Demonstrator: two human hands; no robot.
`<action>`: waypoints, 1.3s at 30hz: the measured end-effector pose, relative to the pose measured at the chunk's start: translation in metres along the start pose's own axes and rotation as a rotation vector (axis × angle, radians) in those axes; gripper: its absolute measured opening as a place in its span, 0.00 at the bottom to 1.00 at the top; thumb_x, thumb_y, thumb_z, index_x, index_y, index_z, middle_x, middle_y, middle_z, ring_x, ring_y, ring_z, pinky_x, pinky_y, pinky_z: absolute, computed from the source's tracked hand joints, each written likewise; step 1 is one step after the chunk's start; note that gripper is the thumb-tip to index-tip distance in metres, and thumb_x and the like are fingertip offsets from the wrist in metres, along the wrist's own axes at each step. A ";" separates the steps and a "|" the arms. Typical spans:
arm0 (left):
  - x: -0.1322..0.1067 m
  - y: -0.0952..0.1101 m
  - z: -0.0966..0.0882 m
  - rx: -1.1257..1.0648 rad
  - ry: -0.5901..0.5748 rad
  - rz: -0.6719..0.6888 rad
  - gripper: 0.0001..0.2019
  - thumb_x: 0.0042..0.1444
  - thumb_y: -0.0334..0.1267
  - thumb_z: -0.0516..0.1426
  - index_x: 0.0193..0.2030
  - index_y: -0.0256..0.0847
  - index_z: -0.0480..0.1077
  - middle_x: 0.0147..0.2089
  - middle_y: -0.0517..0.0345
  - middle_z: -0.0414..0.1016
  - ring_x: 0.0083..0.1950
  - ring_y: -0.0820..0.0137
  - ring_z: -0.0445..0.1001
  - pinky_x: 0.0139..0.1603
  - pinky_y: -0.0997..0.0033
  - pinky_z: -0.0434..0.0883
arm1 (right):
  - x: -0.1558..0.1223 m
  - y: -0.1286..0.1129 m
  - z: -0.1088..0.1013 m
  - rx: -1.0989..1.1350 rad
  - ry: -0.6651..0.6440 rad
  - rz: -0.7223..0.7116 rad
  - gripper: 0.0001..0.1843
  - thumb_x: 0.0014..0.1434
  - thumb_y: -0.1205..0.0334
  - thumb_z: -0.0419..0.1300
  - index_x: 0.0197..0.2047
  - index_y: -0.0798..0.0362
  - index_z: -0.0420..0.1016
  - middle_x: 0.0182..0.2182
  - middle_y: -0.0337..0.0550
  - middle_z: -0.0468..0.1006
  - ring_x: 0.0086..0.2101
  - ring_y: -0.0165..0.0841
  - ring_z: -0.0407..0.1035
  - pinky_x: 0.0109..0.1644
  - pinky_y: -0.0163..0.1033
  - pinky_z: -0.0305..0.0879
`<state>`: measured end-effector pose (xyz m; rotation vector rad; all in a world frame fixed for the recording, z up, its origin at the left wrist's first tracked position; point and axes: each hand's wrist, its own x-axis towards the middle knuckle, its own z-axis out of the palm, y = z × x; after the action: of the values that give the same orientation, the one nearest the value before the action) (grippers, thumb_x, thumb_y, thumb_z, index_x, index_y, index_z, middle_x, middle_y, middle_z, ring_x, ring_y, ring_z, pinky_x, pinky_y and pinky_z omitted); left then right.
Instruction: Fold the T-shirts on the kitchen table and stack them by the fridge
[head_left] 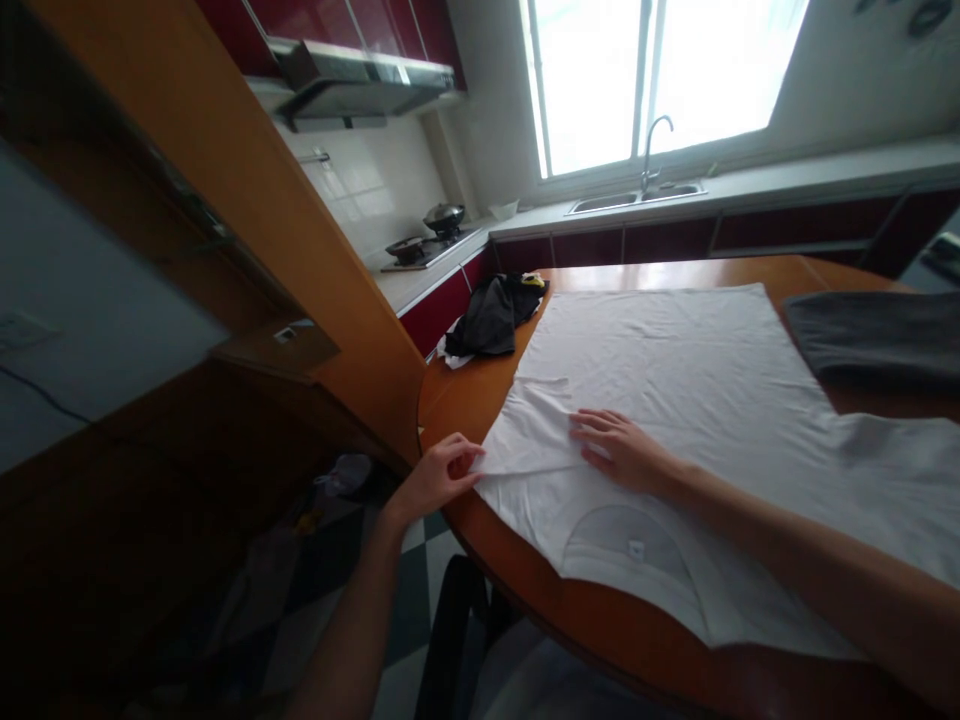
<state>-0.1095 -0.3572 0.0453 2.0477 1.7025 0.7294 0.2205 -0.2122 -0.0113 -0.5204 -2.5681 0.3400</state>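
Note:
A white T-shirt (675, 360) lies spread over the wooden table, its neckline with a small label toward me. My left hand (446, 470) pinches the edge of the shirt's left sleeve at the table's rim, thumb and fingers closed on the cloth. Flat on the shirt near that sleeve rests my right hand (619, 448), its fingers stretched out. Shallow wrinkles run through the cloth between the two hands. The right forearm crosses over the shirt beside the neckline.
On the orange-brown table (469, 400), a heap of dark clothes (491, 315) lies at the far left and a folded grey garment (885, 340) at the right. A wooden pillar (337, 250) rises at left. Behind are a sink (637, 198) and stove (431, 250).

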 end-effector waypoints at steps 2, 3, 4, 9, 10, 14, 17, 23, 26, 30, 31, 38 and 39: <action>-0.009 -0.001 0.009 0.005 0.065 -0.031 0.12 0.58 0.34 0.60 0.49 0.45 0.76 0.39 0.60 0.70 0.36 0.71 0.71 0.38 0.73 0.70 | 0.000 0.000 0.000 0.011 -0.005 -0.007 0.18 0.68 0.61 0.56 0.58 0.49 0.76 0.62 0.50 0.73 0.63 0.43 0.63 0.65 0.55 0.59; -0.011 -0.001 0.013 0.012 0.101 -0.042 0.12 0.58 0.33 0.59 0.48 0.45 0.76 0.39 0.60 0.70 0.36 0.71 0.71 0.38 0.73 0.70 | 0.000 0.000 -0.001 0.016 -0.006 -0.016 0.17 0.67 0.61 0.56 0.57 0.48 0.76 0.61 0.50 0.73 0.62 0.43 0.63 0.65 0.54 0.60; -0.013 -0.001 0.016 0.021 0.132 -0.048 0.12 0.58 0.32 0.59 0.48 0.45 0.75 0.39 0.60 0.70 0.36 0.71 0.71 0.39 0.72 0.70 | -0.001 0.000 -0.001 0.021 -0.005 -0.027 0.17 0.67 0.61 0.57 0.57 0.48 0.77 0.60 0.49 0.74 0.62 0.43 0.64 0.64 0.53 0.61; -0.020 -0.002 0.022 0.114 0.171 -0.020 0.05 0.62 0.35 0.57 0.41 0.43 0.75 0.40 0.57 0.71 0.41 0.68 0.73 0.45 0.69 0.71 | -0.001 0.000 -0.003 0.030 0.007 -0.071 0.13 0.66 0.60 0.59 0.52 0.47 0.79 0.57 0.47 0.76 0.60 0.41 0.66 0.64 0.52 0.60; -0.022 -0.003 0.022 0.141 0.163 -0.003 0.06 0.63 0.37 0.56 0.39 0.43 0.75 0.40 0.57 0.71 0.42 0.67 0.73 0.46 0.68 0.71 | -0.001 -0.001 -0.003 0.030 0.008 -0.071 0.13 0.66 0.60 0.59 0.52 0.48 0.79 0.57 0.47 0.77 0.59 0.41 0.66 0.64 0.52 0.59; -0.028 -0.008 0.020 0.270 0.145 0.049 0.09 0.66 0.39 0.54 0.39 0.46 0.76 0.40 0.55 0.73 0.43 0.65 0.73 0.48 0.66 0.70 | -0.001 -0.002 -0.004 0.033 0.011 -0.073 0.13 0.67 0.59 0.58 0.52 0.48 0.79 0.55 0.47 0.77 0.58 0.40 0.66 0.64 0.51 0.59; -0.029 -0.005 0.017 0.361 0.128 0.067 0.09 0.66 0.40 0.55 0.38 0.47 0.77 0.39 0.56 0.75 0.43 0.64 0.73 0.49 0.63 0.70 | -0.002 -0.002 -0.005 0.031 0.025 -0.065 0.13 0.68 0.59 0.57 0.52 0.48 0.79 0.54 0.48 0.78 0.56 0.39 0.68 0.62 0.50 0.61; 0.011 0.017 0.007 0.214 0.198 0.092 0.13 0.68 0.39 0.51 0.48 0.47 0.77 0.45 0.54 0.77 0.49 0.63 0.75 0.54 0.63 0.71 | 0.028 0.007 -0.003 -0.077 0.079 0.092 0.15 0.67 0.67 0.54 0.50 0.52 0.79 0.50 0.50 0.79 0.51 0.39 0.71 0.57 0.47 0.64; 0.059 0.019 0.013 0.166 0.200 0.164 0.15 0.68 0.36 0.49 0.51 0.45 0.77 0.51 0.54 0.78 0.53 0.63 0.76 0.58 0.64 0.70 | 0.062 0.017 0.005 -0.126 0.054 0.197 0.19 0.65 0.71 0.51 0.52 0.54 0.79 0.54 0.50 0.78 0.54 0.39 0.70 0.60 0.45 0.62; 0.114 0.002 0.037 0.268 0.073 0.199 0.20 0.70 0.38 0.48 0.63 0.39 0.70 0.67 0.47 0.69 0.68 0.61 0.66 0.70 0.58 0.61 | 0.094 0.027 0.019 -0.154 -0.024 0.280 0.22 0.68 0.67 0.49 0.61 0.55 0.72 0.65 0.52 0.69 0.64 0.41 0.60 0.67 0.49 0.54; 0.122 -0.005 0.044 0.314 0.019 0.183 0.22 0.70 0.41 0.48 0.67 0.38 0.66 0.71 0.46 0.64 0.72 0.59 0.60 0.72 0.54 0.56 | 0.097 0.028 0.022 -0.155 -0.055 0.287 0.23 0.69 0.63 0.49 0.64 0.55 0.69 0.67 0.53 0.65 0.67 0.42 0.56 0.69 0.52 0.52; 0.128 -0.036 0.055 0.388 -0.133 0.101 0.34 0.69 0.59 0.45 0.76 0.46 0.48 0.78 0.47 0.42 0.78 0.58 0.40 0.75 0.47 0.43 | 0.091 0.036 0.031 -0.142 -0.150 0.313 0.30 0.72 0.50 0.44 0.72 0.56 0.56 0.72 0.55 0.52 0.71 0.45 0.44 0.72 0.59 0.40; 0.128 -0.037 0.054 0.382 -0.106 0.092 0.34 0.70 0.59 0.44 0.76 0.45 0.48 0.78 0.46 0.42 0.79 0.58 0.40 0.75 0.47 0.43 | 0.091 0.036 0.031 -0.141 -0.154 0.314 0.31 0.72 0.50 0.44 0.72 0.55 0.56 0.73 0.55 0.52 0.71 0.46 0.43 0.72 0.59 0.39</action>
<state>-0.0884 -0.2228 -0.0005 2.3819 1.8055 0.3300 0.1417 -0.1461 -0.0115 -0.9893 -2.6699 0.3169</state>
